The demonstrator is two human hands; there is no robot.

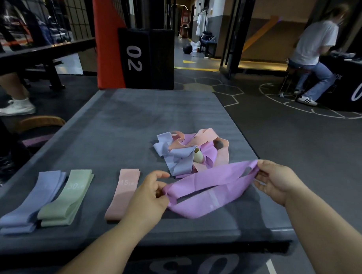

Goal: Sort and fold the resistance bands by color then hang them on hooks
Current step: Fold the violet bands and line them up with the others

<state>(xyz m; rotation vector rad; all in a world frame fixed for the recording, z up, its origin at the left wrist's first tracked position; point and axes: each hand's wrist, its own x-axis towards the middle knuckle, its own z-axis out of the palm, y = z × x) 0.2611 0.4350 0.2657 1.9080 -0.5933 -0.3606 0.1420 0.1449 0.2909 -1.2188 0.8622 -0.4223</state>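
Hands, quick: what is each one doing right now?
Left hand: fingers pinch one end of the purple fabric resistance band.
Right hand: fingers grip the other end of the same band.

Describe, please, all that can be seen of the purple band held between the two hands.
The purple band is a wide, flat loop that looks like soft woven fabric, with a faint pale print on its lower strand. It is unfolded and held out sideways: the left hand pinches its bunched, twisted left end, the right hand pinches its right end. The lower strand sags onto the grey mat; the upper strand runs just in front of the pile of unsorted bands.
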